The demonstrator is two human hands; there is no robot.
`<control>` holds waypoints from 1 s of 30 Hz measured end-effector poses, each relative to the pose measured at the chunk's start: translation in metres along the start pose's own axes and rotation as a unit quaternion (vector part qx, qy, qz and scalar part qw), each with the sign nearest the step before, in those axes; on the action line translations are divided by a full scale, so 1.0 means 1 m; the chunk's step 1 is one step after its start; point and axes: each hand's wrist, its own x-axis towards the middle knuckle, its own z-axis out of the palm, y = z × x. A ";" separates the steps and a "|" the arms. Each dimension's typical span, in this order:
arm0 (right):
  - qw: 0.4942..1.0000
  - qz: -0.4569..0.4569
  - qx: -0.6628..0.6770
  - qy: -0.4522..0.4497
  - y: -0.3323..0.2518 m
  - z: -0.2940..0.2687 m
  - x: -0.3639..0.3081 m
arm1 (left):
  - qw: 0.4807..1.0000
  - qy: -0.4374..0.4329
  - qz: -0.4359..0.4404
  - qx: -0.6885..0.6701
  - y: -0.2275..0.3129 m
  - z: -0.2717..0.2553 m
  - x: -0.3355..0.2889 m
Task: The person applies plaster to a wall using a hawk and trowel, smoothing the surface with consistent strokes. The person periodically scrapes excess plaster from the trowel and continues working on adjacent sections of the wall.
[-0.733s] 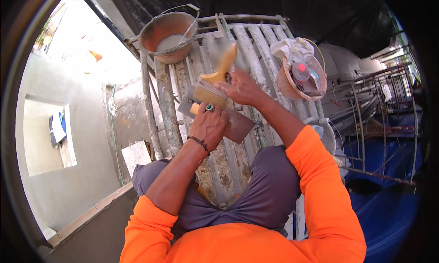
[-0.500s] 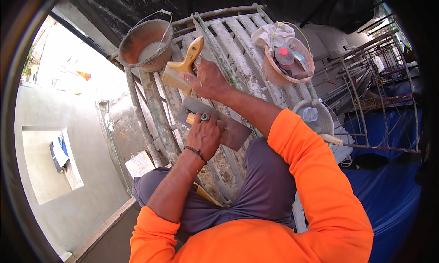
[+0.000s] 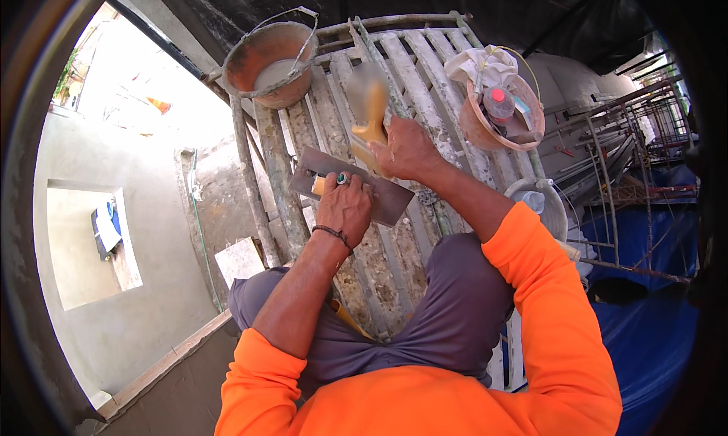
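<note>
My left hand (image 3: 345, 210) is closed round the wooden handle of a steel plastering trowel (image 3: 391, 201). The trowel's grey, smeared blade spreads out under and beyond my fingers. Just to its right and farther away, my right hand (image 3: 413, 151) grips a wide brush (image 3: 370, 132) with a yellowish wooden handle pointing away from me. Part of that handle is blurred. The brush's lower end comes close to the blade's far edge; whether they touch I cannot tell. Both tools are above a slatted platform (image 3: 418, 77) crusted with dried mortar, in front of my knees.
An orange-brown bucket (image 3: 282, 93) stands at the far left of the platform. At the far right is a pinkish bucket (image 3: 485, 133) with a cloth and a red-capped bottle. A grey bucket (image 3: 555, 216) sits near my right elbow. Scaffolding (image 3: 607, 163) stands to the right, a plastered wall (image 3: 163, 269) to the left.
My right hand has brought the brush rightward, off to the side of the trowel. More of the trowel's blade shows now. The whole view has shifted slightly.
</note>
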 end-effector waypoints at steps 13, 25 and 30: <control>0.996 0.086 0.022 -0.033 0.017 -0.004 0.008 | 1.000 0.013 -0.010 0.002 0.003 -0.004 -0.001; 0.998 0.054 0.003 -0.042 0.010 0.008 -0.005 | 0.998 0.004 -0.036 0.053 0.001 -0.015 0.003; 0.999 0.033 0.006 -0.021 0.014 -0.008 0.002 | 0.997 -0.003 -0.069 0.025 -0.003 -0.018 0.005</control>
